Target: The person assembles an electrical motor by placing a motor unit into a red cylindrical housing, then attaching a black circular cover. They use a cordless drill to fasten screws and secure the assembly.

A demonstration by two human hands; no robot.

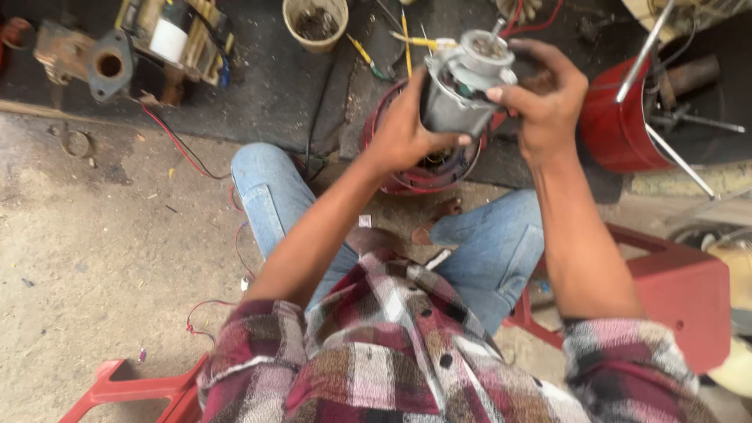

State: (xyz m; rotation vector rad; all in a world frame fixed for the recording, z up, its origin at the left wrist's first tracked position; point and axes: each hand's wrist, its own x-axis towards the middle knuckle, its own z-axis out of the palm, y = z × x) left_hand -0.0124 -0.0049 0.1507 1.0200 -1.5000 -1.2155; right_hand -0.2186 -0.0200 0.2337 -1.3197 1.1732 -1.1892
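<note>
Dusty concrete floor [94, 258] fills the lower left of the frame, and a dark rubber mat [266, 86] runs across the top, littered with workshop parts.

From the head camera, you sit on a low red plastic stool [681, 290] with your knees apart in blue jeans, and you hold a grey metal electric motor housing [462, 90] up in the upper middle of the frame, clear of the floor. Your left hand [403, 129] wraps the lower side of the housing, its grip pressed around the body with the thumb across the front. Your right hand [544, 98] closes over the top end, fingertips pinching the pale end cap. Held between both hands like this, the motor seems tilted toward you so its end faces the camera, probably for a close look.

Directly behind the motor a round red fan casing [407, 178] lies on the mat. At the upper middle a beige plastic cup [316, 23] holds small dark hardware. Beside it lie yellow-handled screwdrivers [364, 53]. A rusty metal flange [110, 64] sits at the upper left, near a white roll of tape [168, 39]. A red metal cylinder [619, 121] stands at the upper right. Thin red wires [176, 141] trail over the floor. No labels are readable.
</note>
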